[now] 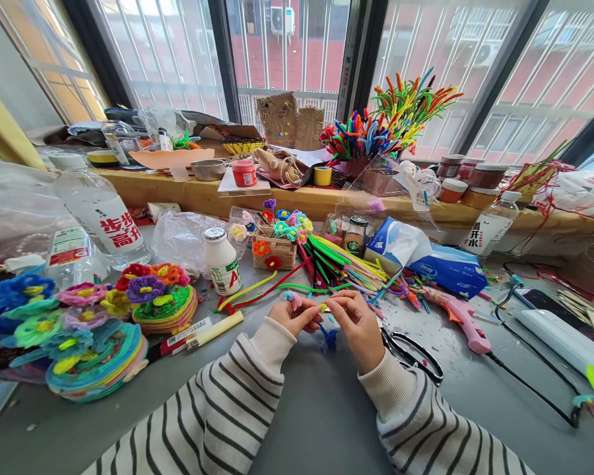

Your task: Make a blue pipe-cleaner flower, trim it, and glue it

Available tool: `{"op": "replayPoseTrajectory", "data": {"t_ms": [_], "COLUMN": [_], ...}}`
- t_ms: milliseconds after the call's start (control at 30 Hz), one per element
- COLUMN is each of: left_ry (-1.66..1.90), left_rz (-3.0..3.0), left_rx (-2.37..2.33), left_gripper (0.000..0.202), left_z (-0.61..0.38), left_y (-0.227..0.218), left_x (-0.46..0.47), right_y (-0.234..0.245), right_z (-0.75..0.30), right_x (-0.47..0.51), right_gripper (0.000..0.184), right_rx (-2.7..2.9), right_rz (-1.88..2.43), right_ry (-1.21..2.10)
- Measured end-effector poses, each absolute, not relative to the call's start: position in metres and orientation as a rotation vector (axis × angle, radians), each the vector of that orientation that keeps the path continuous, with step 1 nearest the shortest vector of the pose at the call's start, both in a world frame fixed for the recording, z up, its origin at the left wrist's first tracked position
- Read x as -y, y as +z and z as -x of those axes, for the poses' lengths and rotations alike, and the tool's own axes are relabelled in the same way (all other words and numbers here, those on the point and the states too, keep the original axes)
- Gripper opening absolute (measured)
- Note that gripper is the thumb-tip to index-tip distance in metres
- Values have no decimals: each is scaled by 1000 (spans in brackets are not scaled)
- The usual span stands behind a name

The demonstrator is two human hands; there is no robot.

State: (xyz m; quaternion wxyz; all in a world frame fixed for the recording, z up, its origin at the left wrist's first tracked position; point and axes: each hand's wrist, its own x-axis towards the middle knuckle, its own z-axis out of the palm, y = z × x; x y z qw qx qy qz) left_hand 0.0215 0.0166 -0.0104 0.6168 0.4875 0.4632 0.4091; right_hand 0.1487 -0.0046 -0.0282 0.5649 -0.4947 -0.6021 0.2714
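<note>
Above the table's middle, my left hand and my right hand meet fingertip to fingertip, both closed in a pinch. A small yellow piece of pipe cleaner shows between them. Just under the fingers is a dark blue bent pipe cleaner; whether it hangs from the yellow piece or lies on the table, I cannot tell. A pink and light blue fuzzy bit shows at the back of my left fingers. Black-handled scissors lie beside my right wrist, their blades partly hidden by the hand.
Pipe-cleaner flowers on round stacks stand at left, near a white bottle and a flower basket. Loose pipe cleaners spread behind my hands. At right lie a pink glue gun with its cord and a blue tissue pack.
</note>
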Motion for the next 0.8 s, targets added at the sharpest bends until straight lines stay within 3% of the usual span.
{"op": "replayPoseTrajectory", "data": {"t_ms": [333,600,800], "left_ry": [794,365,675], "left_rz": [-1193,-1767,-1865], "left_rx": [-1022,-1648,-1797], "left_gripper": [35,47,37], "left_z": [-22,-21,-29], "left_y": [-12,-13,-23], "left_x": [-18,-16,-23], "right_y": [-25,-29,-31], "right_z": [-147,-152,-146], "right_x": [7,1,3], "right_gripper": [11,14,15], "right_rx": [1426,1358,1414], "right_rz": [1143,1256,1261], "right_ry": [659,653,690]}}
